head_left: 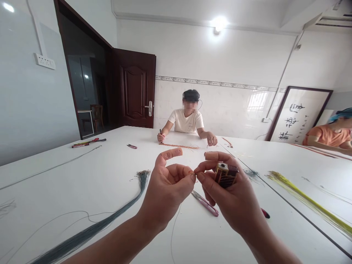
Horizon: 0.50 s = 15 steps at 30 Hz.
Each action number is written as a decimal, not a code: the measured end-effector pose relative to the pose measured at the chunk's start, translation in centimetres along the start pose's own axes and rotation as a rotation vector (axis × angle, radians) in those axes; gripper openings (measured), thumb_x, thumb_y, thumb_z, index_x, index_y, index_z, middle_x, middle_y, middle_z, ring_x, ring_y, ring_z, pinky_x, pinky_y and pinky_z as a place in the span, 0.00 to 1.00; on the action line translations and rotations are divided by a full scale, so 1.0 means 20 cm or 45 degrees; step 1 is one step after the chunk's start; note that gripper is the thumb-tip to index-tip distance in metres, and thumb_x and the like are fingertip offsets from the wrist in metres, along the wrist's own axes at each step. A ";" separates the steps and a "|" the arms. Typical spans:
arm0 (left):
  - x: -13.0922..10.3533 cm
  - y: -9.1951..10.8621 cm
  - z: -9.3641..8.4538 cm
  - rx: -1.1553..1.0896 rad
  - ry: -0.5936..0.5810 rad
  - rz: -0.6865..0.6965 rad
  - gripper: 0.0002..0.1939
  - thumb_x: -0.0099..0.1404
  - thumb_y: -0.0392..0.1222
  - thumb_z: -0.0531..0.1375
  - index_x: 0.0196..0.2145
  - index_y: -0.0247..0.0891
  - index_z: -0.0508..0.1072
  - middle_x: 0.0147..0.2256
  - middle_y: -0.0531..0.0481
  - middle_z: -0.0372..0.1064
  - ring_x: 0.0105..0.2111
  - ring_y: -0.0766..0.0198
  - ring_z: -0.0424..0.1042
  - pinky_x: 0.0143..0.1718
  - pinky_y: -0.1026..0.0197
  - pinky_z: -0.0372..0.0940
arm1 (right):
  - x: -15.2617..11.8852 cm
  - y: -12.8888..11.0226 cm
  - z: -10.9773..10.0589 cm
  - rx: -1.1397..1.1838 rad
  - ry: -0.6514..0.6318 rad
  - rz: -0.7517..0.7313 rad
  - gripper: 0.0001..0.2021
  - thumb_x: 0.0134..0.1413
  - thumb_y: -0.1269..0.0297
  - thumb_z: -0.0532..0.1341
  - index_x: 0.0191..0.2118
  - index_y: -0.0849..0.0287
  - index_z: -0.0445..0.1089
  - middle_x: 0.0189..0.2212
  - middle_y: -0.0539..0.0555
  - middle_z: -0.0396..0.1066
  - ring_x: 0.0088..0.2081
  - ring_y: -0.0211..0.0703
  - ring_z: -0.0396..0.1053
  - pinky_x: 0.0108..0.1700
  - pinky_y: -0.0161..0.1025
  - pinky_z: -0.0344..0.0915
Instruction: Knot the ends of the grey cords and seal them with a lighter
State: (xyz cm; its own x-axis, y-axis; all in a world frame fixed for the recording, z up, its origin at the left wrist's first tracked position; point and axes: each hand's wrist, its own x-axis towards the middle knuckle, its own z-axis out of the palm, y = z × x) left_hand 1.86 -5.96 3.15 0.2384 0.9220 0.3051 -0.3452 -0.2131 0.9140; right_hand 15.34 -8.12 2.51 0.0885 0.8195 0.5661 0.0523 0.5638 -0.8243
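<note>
My left hand (172, 183) and my right hand (228, 187) meet fingertip to fingertip above the white table. Both pinch a thin cord (176, 220) whose end is mostly hidden between the fingers; the cord hangs down toward the table's near side. A dark lighter (226, 175) with a metal top is also held in my right palm. Tape or covers wrap the raised index fingertips. Below the hands lies a pair of pink-handled snips (205, 204), partly behind my right hand.
A bundle of grey-green cords (110, 220) lies at left, yellow cords (308, 198) at right. Across the white table (123, 154) sits a person (187, 119) with orange cord; another person (330, 135) is at far right. Pliers (88, 142) and small snips (131, 146) lie at the back left.
</note>
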 end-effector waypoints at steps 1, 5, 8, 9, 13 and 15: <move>0.00 0.00 0.00 -0.004 -0.007 -0.002 0.25 0.57 0.33 0.63 0.48 0.42 0.57 0.24 0.59 0.66 0.25 0.72 0.63 0.29 0.66 0.61 | 0.00 0.00 0.00 0.005 -0.006 0.035 0.11 0.54 0.65 0.62 0.42 0.51 0.62 0.31 0.45 0.70 0.17 0.27 0.60 0.16 0.27 0.60; 0.00 0.00 0.00 -0.006 -0.023 0.018 0.23 0.58 0.33 0.62 0.48 0.42 0.57 0.24 0.60 0.66 0.24 0.73 0.63 0.28 0.67 0.61 | 0.01 -0.02 -0.01 -0.007 -0.012 0.172 0.10 0.53 0.63 0.62 0.41 0.53 0.62 0.30 0.45 0.70 0.17 0.29 0.60 0.16 0.29 0.60; 0.00 0.00 0.00 0.033 -0.002 0.057 0.22 0.58 0.32 0.62 0.47 0.42 0.58 0.24 0.60 0.65 0.24 0.73 0.62 0.25 0.69 0.60 | 0.01 -0.02 -0.01 -0.012 -0.002 0.205 0.10 0.53 0.65 0.61 0.41 0.53 0.62 0.31 0.46 0.71 0.17 0.29 0.61 0.16 0.29 0.61; 0.00 -0.01 0.00 0.046 -0.003 0.064 0.22 0.58 0.32 0.62 0.47 0.42 0.58 0.24 0.60 0.65 0.24 0.73 0.62 0.25 0.70 0.59 | 0.01 -0.02 -0.01 -0.010 0.001 0.204 0.11 0.52 0.66 0.61 0.42 0.53 0.62 0.32 0.47 0.71 0.17 0.29 0.61 0.16 0.29 0.60; 0.00 -0.01 0.00 0.090 0.004 0.086 0.21 0.59 0.31 0.61 0.46 0.42 0.58 0.24 0.61 0.65 0.25 0.73 0.63 0.26 0.70 0.60 | 0.01 -0.02 -0.01 -0.024 -0.020 0.172 0.12 0.51 0.70 0.60 0.41 0.53 0.62 0.33 0.47 0.71 0.16 0.28 0.61 0.15 0.28 0.60; 0.00 -0.01 0.00 0.123 0.018 0.111 0.20 0.59 0.31 0.60 0.46 0.43 0.58 0.24 0.61 0.65 0.25 0.74 0.64 0.28 0.70 0.62 | 0.00 -0.02 -0.02 -0.051 -0.041 0.146 0.13 0.50 0.72 0.60 0.42 0.53 0.62 0.33 0.47 0.72 0.17 0.29 0.62 0.15 0.28 0.60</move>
State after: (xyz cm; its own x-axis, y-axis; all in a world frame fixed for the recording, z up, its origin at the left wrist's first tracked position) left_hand 1.87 -5.87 2.94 0.1980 0.9030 0.3812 -0.2750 -0.3221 0.9059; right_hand 15.64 -8.35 2.94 0.0639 0.8816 0.4676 0.0838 0.4622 -0.8828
